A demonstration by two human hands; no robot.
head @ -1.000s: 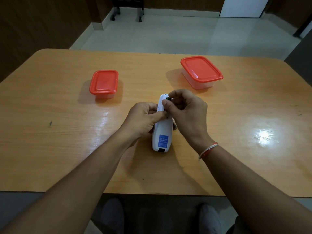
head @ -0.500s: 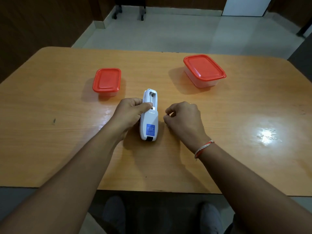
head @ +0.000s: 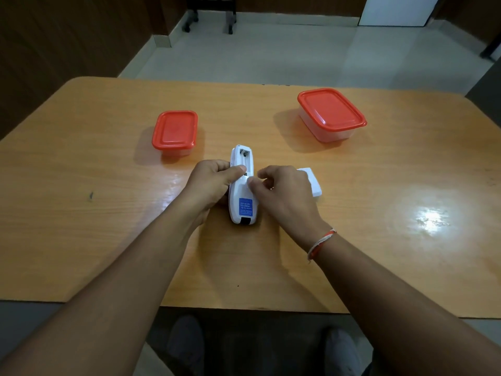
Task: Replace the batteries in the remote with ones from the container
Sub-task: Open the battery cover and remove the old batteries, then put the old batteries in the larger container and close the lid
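The white remote (head: 242, 204) lies back-up at the table's middle, a blue label near its close end. Its battery compartment (head: 243, 158) at the far end is uncovered, with springs showing and no battery visible in it. My left hand (head: 210, 183) grips the remote from the left, thumb laid across the compartment's near end. My right hand (head: 284, 194) sits just right of the remote, fingers half curled and apart, fingertips at the remote's right edge, nothing seen in them. A white cover piece (head: 313, 183) lies behind that hand. Two clear containers have red lids: small (head: 174, 130), larger (head: 330, 109).
The wooden table (head: 108, 226) ends close to me, with my shoes showing below its front edge. A bright light glare sits on the right side of the top. Tiled floor and chair legs lie beyond the far edge.
My right hand drew away from the compartment, rested on the table to the right, and has come back to the remote's right edge. The white cover piece now shows behind it.
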